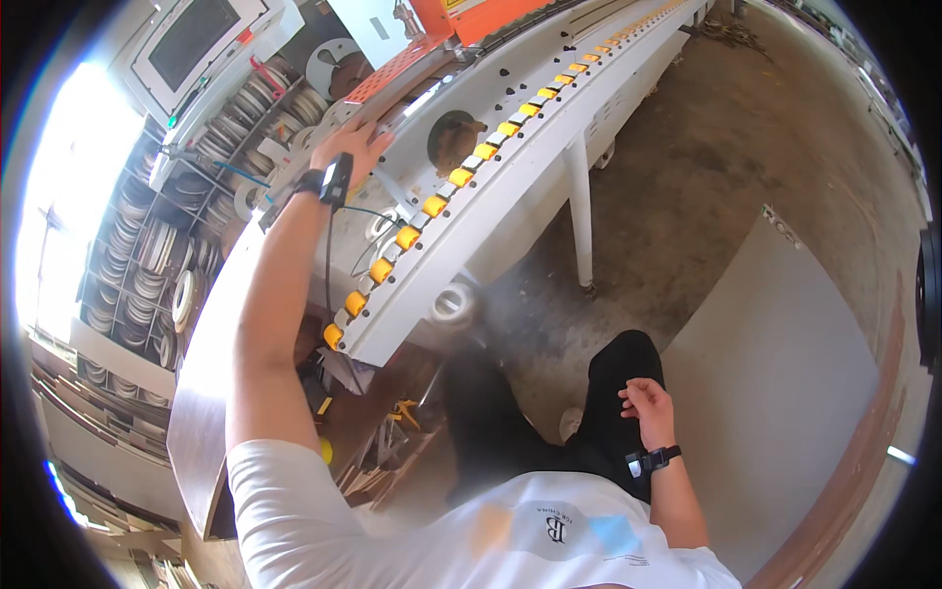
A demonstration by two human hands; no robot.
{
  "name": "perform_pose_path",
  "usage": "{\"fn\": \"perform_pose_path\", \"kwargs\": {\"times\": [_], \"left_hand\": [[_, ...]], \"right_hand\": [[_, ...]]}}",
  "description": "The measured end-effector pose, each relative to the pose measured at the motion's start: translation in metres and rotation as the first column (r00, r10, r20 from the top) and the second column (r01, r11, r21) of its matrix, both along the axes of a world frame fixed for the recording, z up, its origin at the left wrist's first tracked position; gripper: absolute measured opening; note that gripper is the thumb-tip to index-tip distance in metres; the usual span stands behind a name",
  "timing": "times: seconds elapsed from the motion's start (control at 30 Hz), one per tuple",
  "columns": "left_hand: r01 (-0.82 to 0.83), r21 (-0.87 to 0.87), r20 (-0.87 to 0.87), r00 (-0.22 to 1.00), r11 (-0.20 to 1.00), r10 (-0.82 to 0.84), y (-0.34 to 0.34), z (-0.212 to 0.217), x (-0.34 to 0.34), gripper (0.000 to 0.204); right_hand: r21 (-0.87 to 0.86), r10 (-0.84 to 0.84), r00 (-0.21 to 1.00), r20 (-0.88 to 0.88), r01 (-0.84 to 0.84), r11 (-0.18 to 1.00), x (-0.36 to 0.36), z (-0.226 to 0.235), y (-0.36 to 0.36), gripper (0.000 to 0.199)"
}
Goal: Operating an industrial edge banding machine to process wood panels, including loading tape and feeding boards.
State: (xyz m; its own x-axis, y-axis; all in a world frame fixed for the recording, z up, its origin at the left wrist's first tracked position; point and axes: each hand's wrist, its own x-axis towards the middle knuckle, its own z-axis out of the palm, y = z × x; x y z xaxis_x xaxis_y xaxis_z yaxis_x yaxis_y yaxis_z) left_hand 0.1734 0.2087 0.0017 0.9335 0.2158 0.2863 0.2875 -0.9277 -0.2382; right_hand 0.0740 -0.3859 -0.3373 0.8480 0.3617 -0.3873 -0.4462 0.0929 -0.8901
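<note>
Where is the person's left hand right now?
In the head view, upper left: the left hand rests on the white machine, beside the row of yellow rollers, near the orange cover.

Left hand (348, 147) stretched forward, palm flat on the grey metal guard (324, 133) of a long white edge-banding machine (510, 187); black wrist strap (329, 182) on that arm. Row of yellow rollers (432, 206) running diagonally along the machine's rail. Right hand (648, 402) hanging loose beside black trousers (613, 393), fingers half curled, holding nothing. Grey board (775, 383) lying on the dirt floor (706, 167) to the right. Rack of edge-tape coils (147, 255) at left.
</note>
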Motion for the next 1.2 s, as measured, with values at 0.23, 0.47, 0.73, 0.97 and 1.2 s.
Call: {"fn": "perform_pose_path", "kwargs": {"times": [0.23, 0.47, 0.73, 0.97, 1.2], "left_hand": [[0.06, -0.044, 0.02, 0.998, 0.997, -0.059, 0.015, -0.024, 0.044, 0.07], [0.205, -0.182, 0.007, 0.978, 0.962, -0.208, 0.037, -0.036, -0.053, 0.061], [0.445, -0.107, 0.311, 0.864, 0.889, -0.395, -0.11, 0.016, -0.213, 0.043], [0.793, -0.318, 0.209, 0.593, 0.52, -0.777, -0.291, -0.023, -0.244, 0.021], [0.624, -0.706, 0.138, 0.585, 0.335, -0.799, -0.381, -0.136, -0.179, 0.022]], "right_hand": [[0.05, -0.029, 1.0, -0.011, 0.029, 0.998, -0.006, 0.005, -0.009, 0.024], [0.221, 0.017, 0.999, -0.031, -0.01, 0.975, 0.0, 0.001, -0.023, 0.03], [0.111, 0.02, 0.998, 0.054, -0.026, 0.993, -0.008, 0.007, -0.026, 0.03], [0.126, -0.087, 0.99, 0.112, 0.073, 0.989, -0.021, 0.017, -0.04, 0.032], [-0.189, -0.438, 0.879, 0.187, 0.47, 0.862, -0.039, 0.001, -0.154, 0.047]]}}
